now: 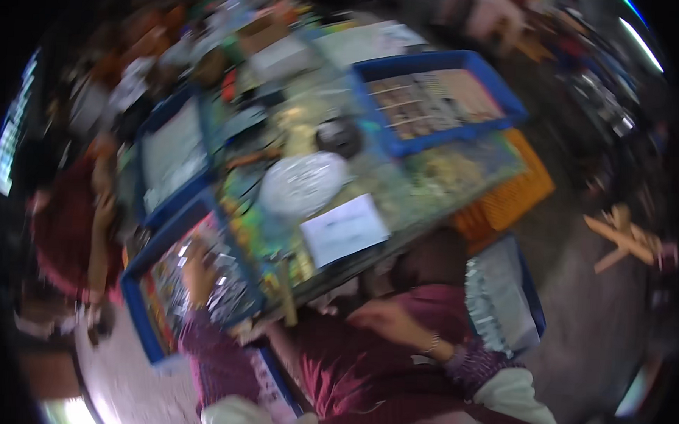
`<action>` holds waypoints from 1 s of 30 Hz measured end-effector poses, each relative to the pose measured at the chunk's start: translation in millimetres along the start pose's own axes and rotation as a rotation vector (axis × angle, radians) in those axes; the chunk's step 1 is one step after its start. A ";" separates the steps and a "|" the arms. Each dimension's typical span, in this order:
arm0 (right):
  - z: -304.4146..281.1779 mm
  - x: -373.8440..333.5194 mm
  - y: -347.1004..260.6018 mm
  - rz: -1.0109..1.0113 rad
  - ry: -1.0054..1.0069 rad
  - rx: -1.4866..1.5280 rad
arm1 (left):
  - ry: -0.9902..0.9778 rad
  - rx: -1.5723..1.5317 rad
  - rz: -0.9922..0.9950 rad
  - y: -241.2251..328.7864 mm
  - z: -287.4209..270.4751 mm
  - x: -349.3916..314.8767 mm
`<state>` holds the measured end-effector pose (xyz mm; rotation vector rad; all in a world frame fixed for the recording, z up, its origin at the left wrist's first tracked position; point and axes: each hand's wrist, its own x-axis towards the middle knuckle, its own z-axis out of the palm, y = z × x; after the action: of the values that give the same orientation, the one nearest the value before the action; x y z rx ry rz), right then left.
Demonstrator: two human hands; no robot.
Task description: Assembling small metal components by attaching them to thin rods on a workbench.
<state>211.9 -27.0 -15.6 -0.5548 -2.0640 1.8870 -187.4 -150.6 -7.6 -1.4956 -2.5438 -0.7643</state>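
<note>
Left hand inside tray, clear of side rims | right hand over lap, off near edge of table | both grips — can't tell

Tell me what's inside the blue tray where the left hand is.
In the blue tray, a jumble of small, shiny pieces shows, too blurred to identify. What lies beneath the left hand or under the top pieces is hidden.

Dim; motion-blurred; seemingly a tube light upper right
</note>
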 end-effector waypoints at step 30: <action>154.3 35.1 -60.7 -0.349 -0.825 0.745 | 0.397 -0.120 0.141 106.3 39.4 135.2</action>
<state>104.8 -150.9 27.7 0.8176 -1.4168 2.6409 -161.1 16.9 41.3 -1.3716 -2.1130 -1.0839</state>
